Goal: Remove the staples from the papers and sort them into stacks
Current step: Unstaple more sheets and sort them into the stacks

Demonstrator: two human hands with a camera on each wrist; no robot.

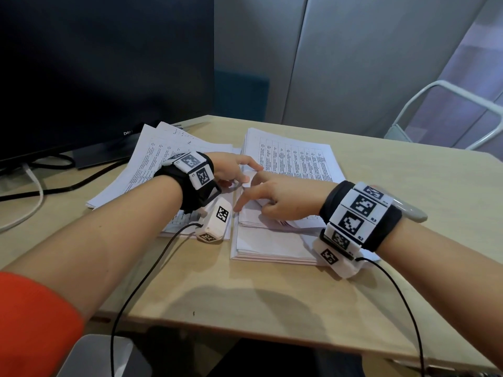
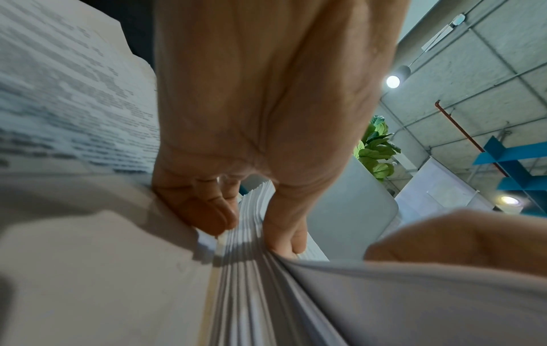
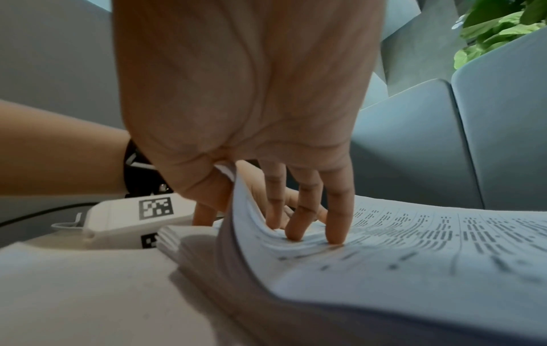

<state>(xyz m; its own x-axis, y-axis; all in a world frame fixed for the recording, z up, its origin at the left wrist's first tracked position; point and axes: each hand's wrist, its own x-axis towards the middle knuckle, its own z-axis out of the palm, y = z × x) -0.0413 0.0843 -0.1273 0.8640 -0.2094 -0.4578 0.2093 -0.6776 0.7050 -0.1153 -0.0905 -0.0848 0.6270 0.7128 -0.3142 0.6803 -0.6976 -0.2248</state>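
Observation:
Two piles of printed sheets lie on the table: a fanned left stack (image 1: 152, 159) and a thick right stack (image 1: 294, 159). Both hands meet at the right stack's left edge. My left hand (image 1: 234, 170) grips that edge, fingers curled against the sheet ends (image 2: 251, 281) and thumb on top. My right hand (image 1: 275, 197) holds a lifted bundle of top sheets (image 3: 384, 257), thumb on one side and fingers (image 3: 334, 210) pressing the printed face. The bundle curls upward. No staple shows in any view.
A dark monitor (image 1: 95, 63) stands at the back left with cables (image 1: 35, 191) trailing across the wooden table (image 1: 245, 289). A white chair frame (image 1: 449, 112) stands beyond the far right corner. A grey object (image 1: 411, 210) lies partly hidden behind my right wrist.

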